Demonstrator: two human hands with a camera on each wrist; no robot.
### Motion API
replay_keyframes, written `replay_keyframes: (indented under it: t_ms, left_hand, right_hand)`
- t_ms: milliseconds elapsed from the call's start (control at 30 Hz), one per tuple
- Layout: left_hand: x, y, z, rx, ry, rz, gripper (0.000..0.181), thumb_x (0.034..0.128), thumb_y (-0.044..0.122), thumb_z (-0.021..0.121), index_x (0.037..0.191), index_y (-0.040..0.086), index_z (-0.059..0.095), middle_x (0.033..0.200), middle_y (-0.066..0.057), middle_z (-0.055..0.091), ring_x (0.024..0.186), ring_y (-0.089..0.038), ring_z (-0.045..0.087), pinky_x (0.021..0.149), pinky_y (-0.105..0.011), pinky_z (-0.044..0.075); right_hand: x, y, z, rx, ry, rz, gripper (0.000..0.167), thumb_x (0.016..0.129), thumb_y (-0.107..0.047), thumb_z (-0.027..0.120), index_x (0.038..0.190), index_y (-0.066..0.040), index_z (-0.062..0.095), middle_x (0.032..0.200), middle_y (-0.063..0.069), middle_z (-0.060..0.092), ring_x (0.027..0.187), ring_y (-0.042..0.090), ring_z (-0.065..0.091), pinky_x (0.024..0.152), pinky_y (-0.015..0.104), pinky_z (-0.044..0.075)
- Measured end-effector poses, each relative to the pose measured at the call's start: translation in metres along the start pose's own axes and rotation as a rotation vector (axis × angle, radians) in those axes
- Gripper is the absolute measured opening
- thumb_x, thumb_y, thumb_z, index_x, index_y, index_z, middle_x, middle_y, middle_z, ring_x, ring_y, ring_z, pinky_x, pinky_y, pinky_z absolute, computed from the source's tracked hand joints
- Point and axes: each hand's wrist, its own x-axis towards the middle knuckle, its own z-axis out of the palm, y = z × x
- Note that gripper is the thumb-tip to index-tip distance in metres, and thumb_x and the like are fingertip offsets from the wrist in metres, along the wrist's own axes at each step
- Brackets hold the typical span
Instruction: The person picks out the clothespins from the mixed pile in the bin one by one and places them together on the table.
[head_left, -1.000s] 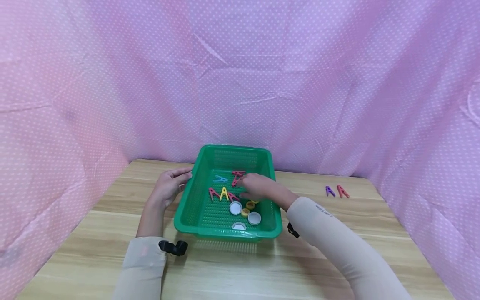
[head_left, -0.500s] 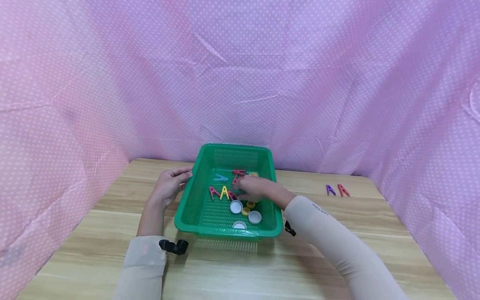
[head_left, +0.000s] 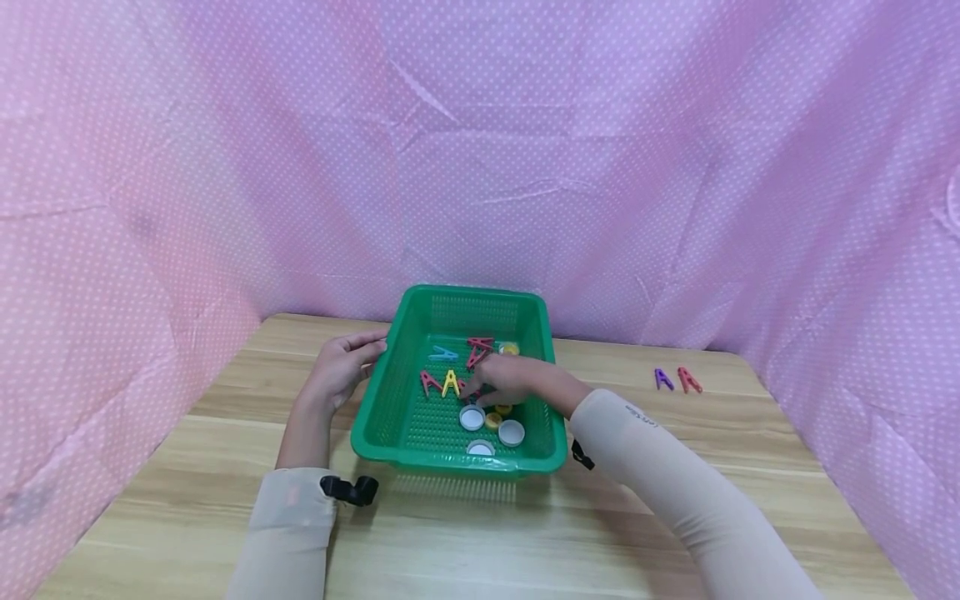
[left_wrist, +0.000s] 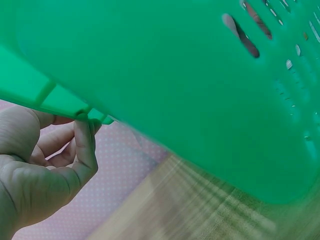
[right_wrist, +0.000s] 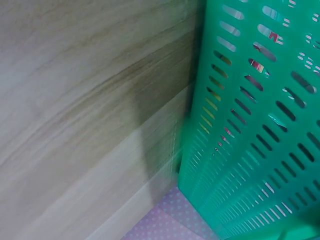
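A green plastic basket stands on the table, with my left hand pinching its left rim. The left wrist view shows that hand's thumb and fingers on the rim. My right hand reaches down inside the basket. Its fingertips are at a red clothespin, which they partly cover; whether they pinch it cannot be seen. Close by lie a yellow clothespin, another red clothespin, a light blue clothespin and two red clothespins farther back. The basket wall hides the right hand in the right wrist view.
White caps and yellow caps lie in the basket's near right part. A purple clothespin and a red clothespin lie on the wooden table at the right. A pink dotted cloth hangs behind.
My right hand has shifted left and toward the near side inside the basket, to the red clothespin beside the yellow one. A yellow cap at the back right shows now. The left hand stays on the rim.
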Motion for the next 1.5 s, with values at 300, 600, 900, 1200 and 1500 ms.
replay_keyframes:
  t_ms: [300, 600, 900, 1200, 1500]
  left_hand:
    - [0.0010, -0.0005, -0.0012, -0.009, 0.004, -0.004, 0.044, 0.1026, 0.010, 0.063, 0.140, -0.010, 0.054, 0.104, 0.006, 0.072, 0.091, -0.008, 0.067, 0.086, -0.027, 0.056]
    - [-0.0005, 0.0001, -0.0020, -0.019, -0.008, -0.002, 0.046, 0.1030, 0.009, 0.062, 0.142, -0.011, 0.051, 0.103, 0.007, 0.072, 0.090, -0.007, 0.066, 0.083, -0.025, 0.056]
    - [0.0000, 0.0001, -0.0008, -0.015, -0.001, -0.004, 0.043, 0.1028, 0.010, 0.063, 0.140, -0.010, 0.055, 0.101, 0.007, 0.073, 0.090, -0.008, 0.067, 0.084, -0.025, 0.056]
    - [0.0002, 0.0010, -0.0012, -0.012, -0.005, -0.001, 0.044, 0.1028, 0.011, 0.063, 0.141, -0.010, 0.054, 0.103, 0.006, 0.072, 0.091, -0.007, 0.066, 0.085, -0.025, 0.056]
    - [0.0008, 0.0006, -0.0006, -0.004, -0.002, -0.003, 0.044, 0.1031, 0.011, 0.063, 0.141, -0.009, 0.054, 0.104, 0.006, 0.072, 0.091, -0.008, 0.066, 0.086, -0.025, 0.056]
  right_hand:
    - [-0.0009, -0.0008, -0.0006, -0.023, 0.029, 0.050, 0.016, 0.100, -0.018, 0.069, 0.114, -0.015, 0.077, 0.113, -0.003, 0.074, 0.099, 0.010, 0.066, 0.087, 0.029, 0.056]
    - [0.0007, -0.0029, 0.0003, -0.053, 0.050, 0.098, 0.017, 0.097, -0.016, 0.073, 0.114, -0.013, 0.071, 0.103, -0.002, 0.068, 0.089, 0.010, 0.059, 0.077, 0.027, 0.053]
    - [0.0029, -0.0015, 0.0051, -0.081, 0.015, 0.139, 0.040, 0.098, -0.020, 0.073, 0.137, -0.014, 0.066, 0.128, 0.001, 0.068, 0.114, 0.013, 0.063, 0.099, 0.032, 0.053]
    - [0.0041, -0.0009, 0.0052, -0.094, 0.009, 0.130, 0.032, 0.098, -0.014, 0.071, 0.130, -0.015, 0.070, 0.124, -0.001, 0.070, 0.111, 0.011, 0.064, 0.098, 0.032, 0.054]
    - [0.0023, 0.0008, 0.0027, -0.073, 0.070, 0.097, 0.026, 0.099, -0.013, 0.070, 0.125, -0.014, 0.073, 0.121, -0.001, 0.071, 0.115, 0.014, 0.064, 0.099, 0.032, 0.053]
